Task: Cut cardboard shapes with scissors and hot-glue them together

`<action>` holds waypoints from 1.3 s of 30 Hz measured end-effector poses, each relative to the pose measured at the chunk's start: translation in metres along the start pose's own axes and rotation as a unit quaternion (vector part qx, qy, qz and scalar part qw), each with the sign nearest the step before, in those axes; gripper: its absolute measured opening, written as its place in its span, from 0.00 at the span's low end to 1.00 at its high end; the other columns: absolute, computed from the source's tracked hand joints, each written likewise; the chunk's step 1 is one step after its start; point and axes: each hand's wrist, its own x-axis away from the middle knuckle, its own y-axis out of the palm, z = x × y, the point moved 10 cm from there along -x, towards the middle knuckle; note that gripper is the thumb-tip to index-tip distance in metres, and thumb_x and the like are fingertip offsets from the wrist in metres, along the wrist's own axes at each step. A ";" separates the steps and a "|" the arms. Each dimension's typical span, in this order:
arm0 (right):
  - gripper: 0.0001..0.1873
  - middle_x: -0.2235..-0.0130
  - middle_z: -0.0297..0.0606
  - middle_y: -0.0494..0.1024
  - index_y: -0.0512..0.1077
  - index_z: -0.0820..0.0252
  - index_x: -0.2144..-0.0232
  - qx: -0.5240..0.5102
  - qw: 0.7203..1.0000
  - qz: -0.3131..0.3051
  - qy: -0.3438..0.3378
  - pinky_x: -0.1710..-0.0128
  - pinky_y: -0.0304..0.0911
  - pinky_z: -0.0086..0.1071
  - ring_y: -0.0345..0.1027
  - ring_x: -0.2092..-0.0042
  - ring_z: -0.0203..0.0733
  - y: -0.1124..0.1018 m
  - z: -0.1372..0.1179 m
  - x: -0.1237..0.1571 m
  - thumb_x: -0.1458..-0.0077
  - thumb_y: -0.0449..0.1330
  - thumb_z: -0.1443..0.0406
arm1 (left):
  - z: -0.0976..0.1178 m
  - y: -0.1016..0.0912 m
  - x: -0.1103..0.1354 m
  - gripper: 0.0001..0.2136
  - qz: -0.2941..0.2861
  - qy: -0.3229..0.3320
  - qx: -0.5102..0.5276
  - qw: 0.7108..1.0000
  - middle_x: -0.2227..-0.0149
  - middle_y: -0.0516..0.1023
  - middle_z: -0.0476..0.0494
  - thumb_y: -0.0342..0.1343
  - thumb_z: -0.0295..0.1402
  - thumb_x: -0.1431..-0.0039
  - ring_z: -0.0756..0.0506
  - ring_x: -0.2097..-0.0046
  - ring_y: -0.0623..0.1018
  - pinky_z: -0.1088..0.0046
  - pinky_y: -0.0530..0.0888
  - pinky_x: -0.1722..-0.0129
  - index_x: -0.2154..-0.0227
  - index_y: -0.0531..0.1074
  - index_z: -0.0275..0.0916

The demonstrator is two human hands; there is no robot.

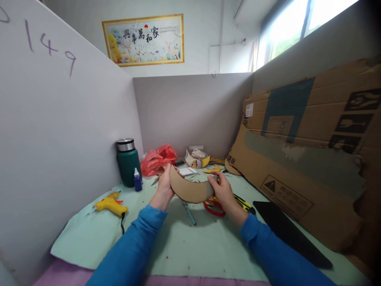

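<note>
A curved, crescent-shaped piece of cardboard (192,190) is held up above the table, its plain brown face toward me. My left hand (166,186) grips its left end, thumb along the edge. At the other end, my right hand (222,188) pinches the piece between thumb and fingers. Below the right hand lie scissors with red handles (214,207), partly hidden by the hand and the cardboard. A yellow and black cutter (244,203) lies just right of that wrist. Under the cardboard rests a light blue pen (189,214).
A yellow glue gun (110,204), a small blue bottle (137,180) and a green flask (128,163) stand or lie at left. Behind are a red plastic bag (159,159) and cardboard scraps. Large cardboard (297,159) leans at right beside a black flat board (288,234).
</note>
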 end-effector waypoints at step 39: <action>0.28 0.61 0.40 0.72 0.64 0.61 0.51 -0.035 0.989 0.106 -0.098 0.63 0.62 0.32 0.65 0.62 0.40 -0.023 -0.033 0.004 0.51 0.60 0.53 | 0.010 0.034 0.019 0.06 -0.134 0.116 -0.075 0.981 0.74 0.73 0.48 0.53 0.33 0.49 0.49 0.70 0.75 0.72 0.72 0.65 0.70 0.69 0.36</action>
